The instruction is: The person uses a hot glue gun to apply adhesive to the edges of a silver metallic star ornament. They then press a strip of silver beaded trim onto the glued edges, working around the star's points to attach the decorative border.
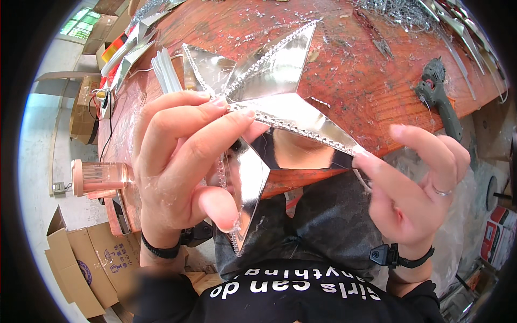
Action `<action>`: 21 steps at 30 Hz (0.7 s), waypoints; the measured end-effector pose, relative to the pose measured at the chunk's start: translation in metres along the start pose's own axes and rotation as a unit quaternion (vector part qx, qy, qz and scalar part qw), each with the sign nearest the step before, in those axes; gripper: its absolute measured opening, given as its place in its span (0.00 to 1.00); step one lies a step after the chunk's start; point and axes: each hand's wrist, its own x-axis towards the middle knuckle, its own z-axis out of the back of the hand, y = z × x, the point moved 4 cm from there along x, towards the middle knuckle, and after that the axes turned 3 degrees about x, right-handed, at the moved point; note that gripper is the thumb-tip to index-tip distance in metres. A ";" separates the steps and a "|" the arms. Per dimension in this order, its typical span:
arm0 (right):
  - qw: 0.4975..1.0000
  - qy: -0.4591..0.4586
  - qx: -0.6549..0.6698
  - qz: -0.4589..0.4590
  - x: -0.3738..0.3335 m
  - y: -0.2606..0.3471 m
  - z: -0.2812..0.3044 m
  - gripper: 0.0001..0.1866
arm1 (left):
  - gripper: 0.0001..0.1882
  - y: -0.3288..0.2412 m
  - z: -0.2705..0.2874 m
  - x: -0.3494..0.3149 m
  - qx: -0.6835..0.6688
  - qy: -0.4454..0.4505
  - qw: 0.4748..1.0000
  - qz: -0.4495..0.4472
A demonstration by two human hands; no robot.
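A mirror-like silver star (285, 62) with folded, faceted points is held up over the near edge of the table. Silver beaded trim (307, 132) runs along the ridges of its points. My left hand (177, 140) grips the star from the left, fingertips pressed near its centre where the trim strips meet. The thumb lies near the lower point. At the tip of the right-hand point, my right hand (409, 199) pinches the star and the trim end between index finger and thumb, its other fingers raised.
A dark glue gun (441, 94) lies at the table's right. White glue sticks (166, 72) are behind my left hand. Silver tinsel scraps (396, 19) and pliers-like tool (372, 32) lie at the back. A lidded clear cup (102, 177) stands left, above cardboard boxes (99, 264).
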 end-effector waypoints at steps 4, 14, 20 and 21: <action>0.997 -0.027 0.052 -0.057 -0.010 -0.003 0.009 0.10 | 0.17 0.002 -0.001 0.000 -0.015 -0.001 1.000 -0.001; 0.997 0.052 -0.038 -0.040 0.029 0.022 -0.012 0.15 | 0.36 0.008 -0.001 -0.002 -0.076 -0.016 0.996 -0.049; 0.991 0.095 -0.068 -0.067 0.040 0.033 -0.017 0.15 | 0.50 0.015 -0.009 -0.010 -0.111 -0.069 0.990 -0.045; 0.992 0.087 -0.064 -0.059 0.040 0.033 -0.018 0.15 | 0.51 0.015 -0.010 -0.013 -0.126 -0.094 0.987 -0.034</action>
